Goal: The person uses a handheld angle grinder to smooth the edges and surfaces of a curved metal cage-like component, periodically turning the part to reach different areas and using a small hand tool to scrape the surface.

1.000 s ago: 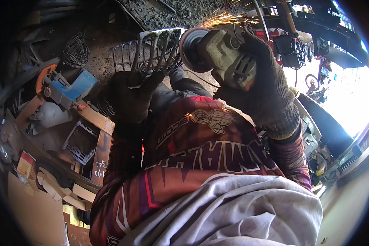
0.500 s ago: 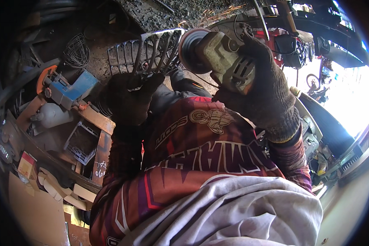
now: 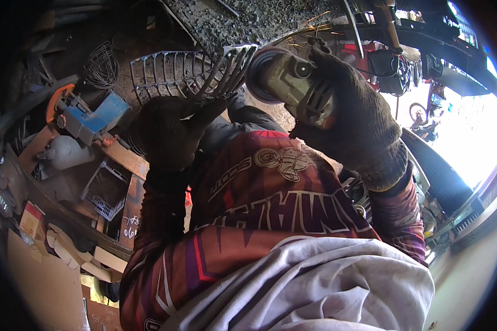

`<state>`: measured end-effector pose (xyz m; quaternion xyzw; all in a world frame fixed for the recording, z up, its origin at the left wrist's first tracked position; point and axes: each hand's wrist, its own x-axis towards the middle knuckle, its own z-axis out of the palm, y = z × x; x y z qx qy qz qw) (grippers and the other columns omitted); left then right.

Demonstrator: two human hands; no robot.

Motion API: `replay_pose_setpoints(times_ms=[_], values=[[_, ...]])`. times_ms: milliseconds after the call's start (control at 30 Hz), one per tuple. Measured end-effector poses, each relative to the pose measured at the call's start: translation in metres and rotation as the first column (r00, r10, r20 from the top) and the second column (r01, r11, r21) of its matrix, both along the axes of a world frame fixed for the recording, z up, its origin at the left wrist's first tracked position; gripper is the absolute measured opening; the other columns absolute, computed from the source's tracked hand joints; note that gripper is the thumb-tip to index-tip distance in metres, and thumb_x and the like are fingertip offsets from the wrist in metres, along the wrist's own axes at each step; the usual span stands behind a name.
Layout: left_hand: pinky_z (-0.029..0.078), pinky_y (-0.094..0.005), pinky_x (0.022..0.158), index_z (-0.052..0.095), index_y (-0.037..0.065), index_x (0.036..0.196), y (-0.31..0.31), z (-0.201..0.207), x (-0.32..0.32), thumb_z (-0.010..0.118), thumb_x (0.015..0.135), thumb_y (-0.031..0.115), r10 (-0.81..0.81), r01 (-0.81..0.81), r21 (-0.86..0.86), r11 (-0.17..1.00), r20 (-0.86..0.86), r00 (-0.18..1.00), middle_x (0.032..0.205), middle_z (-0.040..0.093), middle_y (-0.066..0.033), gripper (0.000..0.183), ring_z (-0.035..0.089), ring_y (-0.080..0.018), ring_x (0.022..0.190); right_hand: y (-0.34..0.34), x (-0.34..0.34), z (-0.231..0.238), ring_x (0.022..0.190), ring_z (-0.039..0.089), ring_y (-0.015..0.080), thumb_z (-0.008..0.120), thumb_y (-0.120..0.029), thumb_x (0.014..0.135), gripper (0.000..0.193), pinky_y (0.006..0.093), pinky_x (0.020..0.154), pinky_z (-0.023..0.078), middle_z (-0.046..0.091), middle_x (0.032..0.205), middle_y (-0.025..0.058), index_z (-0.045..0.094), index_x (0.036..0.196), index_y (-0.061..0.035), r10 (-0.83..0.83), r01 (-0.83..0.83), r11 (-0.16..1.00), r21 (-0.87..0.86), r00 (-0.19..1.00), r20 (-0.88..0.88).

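Note:
In a dark glove, my right hand [image 3: 353,105] is wrapped round the body of an angle grinder [image 3: 292,83]. The grinder's round disc [image 3: 258,74] meets the right end of a curved rack of metal bars [image 3: 174,69], and orange sparks fly off beyond it. My left hand [image 3: 176,129], gloved too, has its fingers closed round the near bars of this metal rack, which it holds up in front of my body. Dark shadow hides part of the left fingers.
To the left are a blue metal tool with an orange part [image 3: 102,118], a wire basket [image 3: 101,66], a grey bottle [image 3: 69,153] and a plastic crate [image 3: 105,193]. Cardboard [image 3: 44,276] lies lower left. A gritty dark surface [image 3: 248,22] spreads at the far side; a hammer [image 3: 389,27] hangs far right.
The metal rack has tilted and swung left, so more of its bars show. The grinder has turned a little and shifted slightly, its disc still at the rack's right end.

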<state>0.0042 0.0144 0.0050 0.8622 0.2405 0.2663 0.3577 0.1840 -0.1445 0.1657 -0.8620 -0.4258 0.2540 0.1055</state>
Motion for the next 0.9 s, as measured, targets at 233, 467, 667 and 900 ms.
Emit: replay_pose_setpoints(times_ms=[233,467,667,900], values=[[0.047,-0.0285,0.05,0.056,0.007,0.073,-0.005,-0.015,-0.007,0.092,0.058,0.021,0.159,-0.107,-0.464,0.88,0.073,0.985,0.062,0.06,-0.0022,0.041,0.059,-0.0136,0.053,-0.023,0.002,-0.001,0.105,0.062,0.0279,0.09,-0.016,0.059,0.09,0.0374,0.085,0.051,0.059,0.113,0.0172,0.04,0.132,-0.0036,-0.154,0.155,0.988,-0.004,0.982,-0.107],[0.047,-0.0249,0.053,0.054,0.004,0.074,0.004,0.007,-0.005,0.092,0.058,0.009,0.199,-0.131,-0.586,0.8,0.054,0.978,0.065,0.061,-0.0017,0.041,0.056,-0.0085,0.057,-0.026,0.005,-0.002,0.109,0.059,0.025,0.089,-0.011,0.059,0.089,0.037,0.087,0.051,0.056,0.118,0.0159,0.038,0.132,-0.005,-0.146,0.165,0.982,0.091,0.973,-0.18],[0.045,-0.0227,0.053,0.055,0.004,0.077,0.007,0.013,-0.006,0.092,0.059,0.013,0.156,-0.061,-0.488,0.871,0.157,0.975,0.065,0.061,-0.0027,0.042,0.054,-0.0075,0.059,-0.017,0.005,-0.002,0.109,0.059,0.0246,0.09,-0.012,0.058,0.089,0.0375,0.087,0.051,0.056,0.118,0.0157,0.039,0.131,-0.0036,-0.13,0.156,0.976,0.153,0.977,-0.17],[0.045,-0.0256,0.051,0.057,0.006,0.078,0.007,0.014,-0.007,0.094,0.056,0.018,0.093,-0.058,-0.336,0.94,0.09,0.992,0.067,0.059,-0.0027,0.044,0.055,-0.0106,0.057,-0.01,0.006,0.007,0.105,0.061,0.0282,0.091,-0.015,0.055,0.089,0.0369,0.084,0.051,0.057,0.116,0.017,0.043,0.129,-0.004,-0.079,0.095,0.992,0.088,0.981,-0.176]])
